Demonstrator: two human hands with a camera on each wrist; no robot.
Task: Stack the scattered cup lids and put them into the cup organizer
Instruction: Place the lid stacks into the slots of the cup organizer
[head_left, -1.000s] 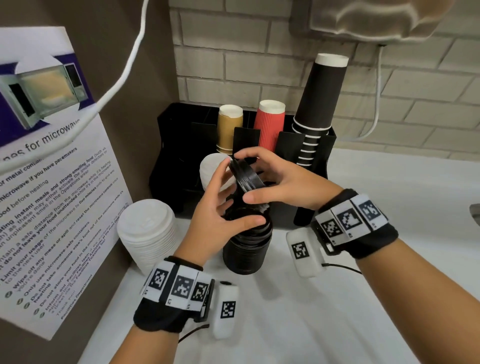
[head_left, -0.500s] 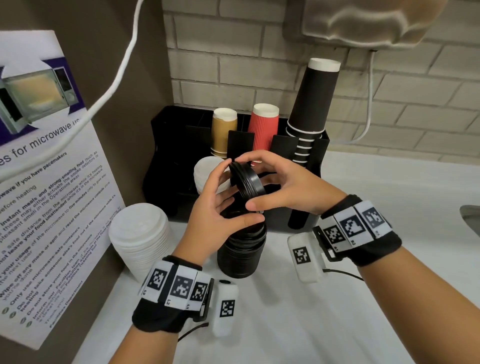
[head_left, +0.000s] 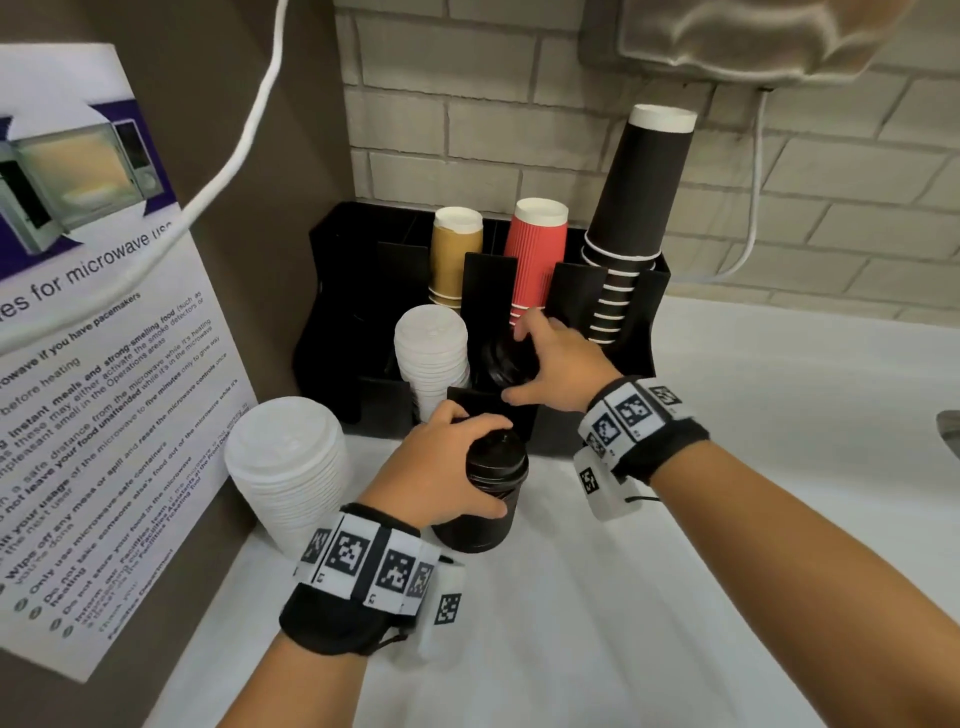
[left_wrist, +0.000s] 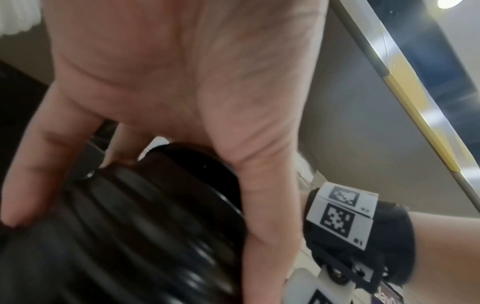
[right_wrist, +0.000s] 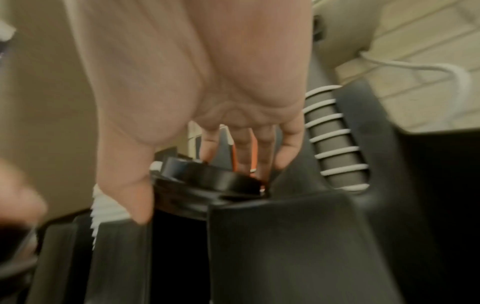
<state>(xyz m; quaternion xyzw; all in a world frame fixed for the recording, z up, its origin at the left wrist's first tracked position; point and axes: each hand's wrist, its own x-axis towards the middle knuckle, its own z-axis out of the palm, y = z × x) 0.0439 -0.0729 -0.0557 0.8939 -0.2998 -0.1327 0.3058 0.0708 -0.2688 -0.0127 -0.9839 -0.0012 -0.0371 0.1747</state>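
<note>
Black lids (right_wrist: 207, 181) in right-hand fingers (right_wrist: 285, 152), wrist-view only; left hand (head_left: 441, 467) gripping black stack (head_left: 488, 499).

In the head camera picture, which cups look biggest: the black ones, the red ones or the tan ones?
1. Black cups, clearly tallest.
2. Red cups.
3. Tan cups, only slightly smaller than red.
All stand in the organizer, which hides their lower parts, so red versus tan is unsure.

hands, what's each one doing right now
Left hand: grips the black lid stack on the counter.
Right hand: holds black lids at the organizer.
</note>
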